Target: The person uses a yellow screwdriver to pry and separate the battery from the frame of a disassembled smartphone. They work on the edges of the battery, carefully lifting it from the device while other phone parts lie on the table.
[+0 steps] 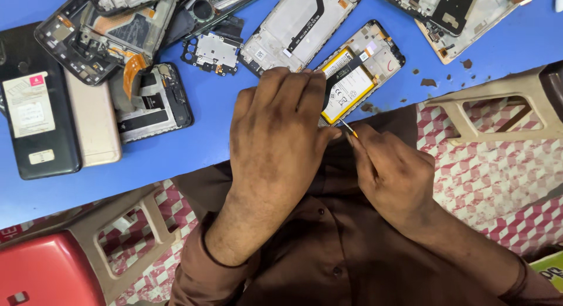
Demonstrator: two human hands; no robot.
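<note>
A blue table (205, 136) is filling the upper part of the view, and a person in a brown shirt (328, 247) is sitting at its near edge. A pile of stripped phone frames (117, 36) is lying at the far left, with a black phone back (35, 112) and a beige phone back (94, 124) lying side by side just beneath it. Another opened frame (299, 27) is lying at top centre, just beside the opened phone (358, 71) that the hands are working on; its yellow-edged battery (346, 86) is showing in the body.

The left hand (275, 142) is pressing down on the near end of that phone, fingers curled over its edge and partly hiding it. The right hand (393, 177) is pinching a thin tool with an orange tip (350, 129) between thumb and fingers, closed tight round it (only the tip is showing), and the tip is sitting at the phone's lower corner, touching or nearly touching the left thumb.
</note>
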